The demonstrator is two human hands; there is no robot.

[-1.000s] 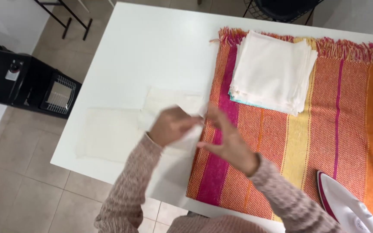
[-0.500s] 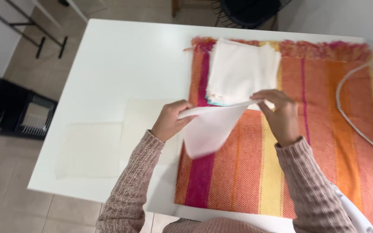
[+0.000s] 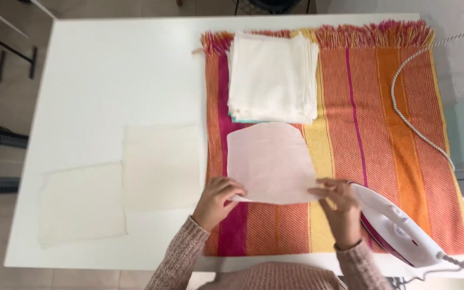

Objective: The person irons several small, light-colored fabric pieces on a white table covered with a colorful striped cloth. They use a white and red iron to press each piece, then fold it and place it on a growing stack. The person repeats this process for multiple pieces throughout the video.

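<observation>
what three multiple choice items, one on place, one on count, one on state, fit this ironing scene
1. Where is the stack of white cloths?
A. on the striped blanket
B. on the floor
C. on the iron

2. How many single pale cloths lie on the bare white table?
A. none
B. two
C. five

3. The pale pink cloth is
A. rolled up
B. spread flat
C. hanging off the table

Answers: 1 A, it sits at the blanket's far end. 2 B, two lie left of the blanket. 3 B, left hand and right hand hold its near edge.
</observation>
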